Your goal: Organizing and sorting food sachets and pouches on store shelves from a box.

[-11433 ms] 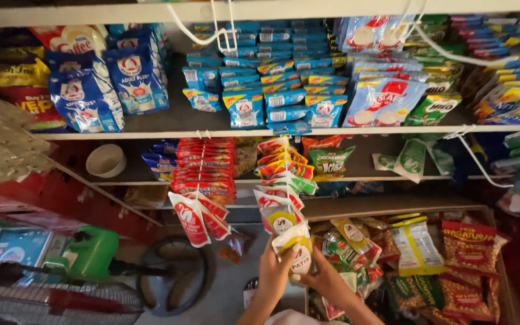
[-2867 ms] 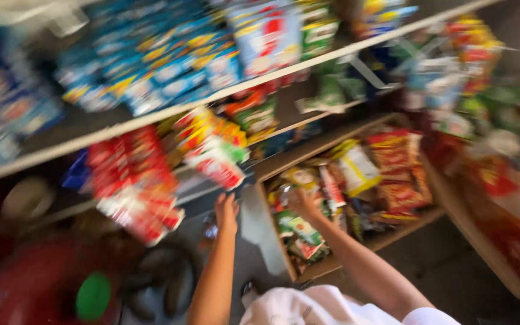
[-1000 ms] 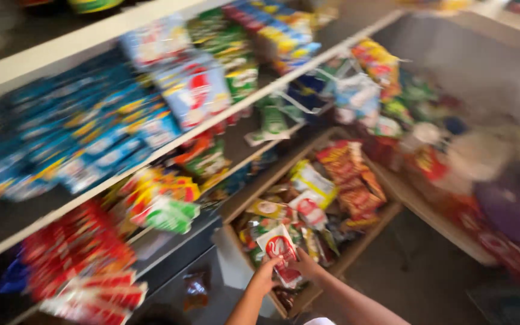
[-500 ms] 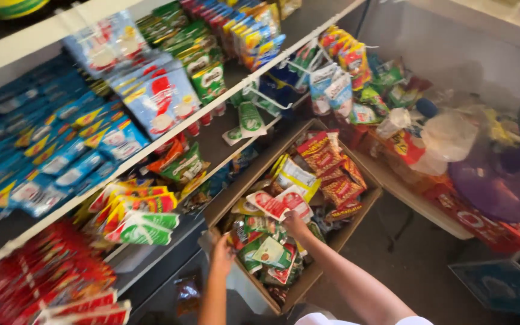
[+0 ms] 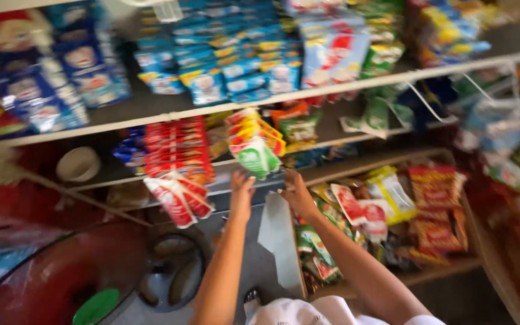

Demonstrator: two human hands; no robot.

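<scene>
While both bare arms are raised from 6 o'clock, the left hand (image 5: 241, 191) and right hand (image 5: 298, 194) are seen open-fingered, holding nothing, just below hanging sachet strips (image 5: 255, 144) at 12 o'clock. These are judged light, crinkly and slippery, best pinched at the lowest packet's edge.

One head-worn camera looks steeply down and forward at the shop shelves (image 5: 308, 95), close; the wearer's forearms enter from six o'clock, reaching toward twelve.
</scene>
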